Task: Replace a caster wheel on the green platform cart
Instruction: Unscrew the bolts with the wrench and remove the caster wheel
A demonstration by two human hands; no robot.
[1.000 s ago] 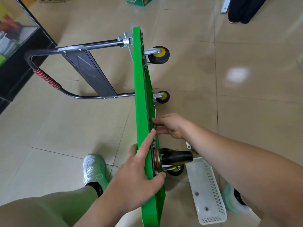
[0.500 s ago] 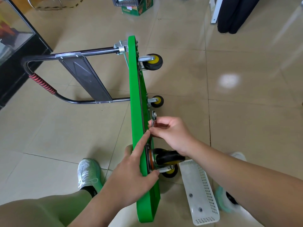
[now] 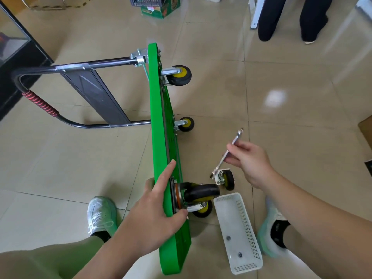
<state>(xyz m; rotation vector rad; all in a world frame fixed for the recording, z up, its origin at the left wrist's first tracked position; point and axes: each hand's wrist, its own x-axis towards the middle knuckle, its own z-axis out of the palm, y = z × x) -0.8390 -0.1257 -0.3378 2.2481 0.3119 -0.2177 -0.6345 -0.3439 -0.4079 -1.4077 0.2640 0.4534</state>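
Observation:
The green platform cart stands on its side edge on the tiled floor, wheels pointing right. My left hand grips the deck's near end, thumb on the mounting plate of a large black caster. A smaller yellow-hubbed caster shows just under it. My right hand is off to the right of the cart, shut on a thin metal wrench. A loose small caster lies on the floor below the wrench. Two more casters are fixed at the far end.
A white perforated basket with a few small fasteners lies right of the cart. The cart's folded black handle sticks out left. My shoes are either side. Another person's legs and a box are at the back.
My right hand has pulled away from the cart's underside to the right, carrying the wrench. The loose small caster has come into sight. My left hand stays on the deck.

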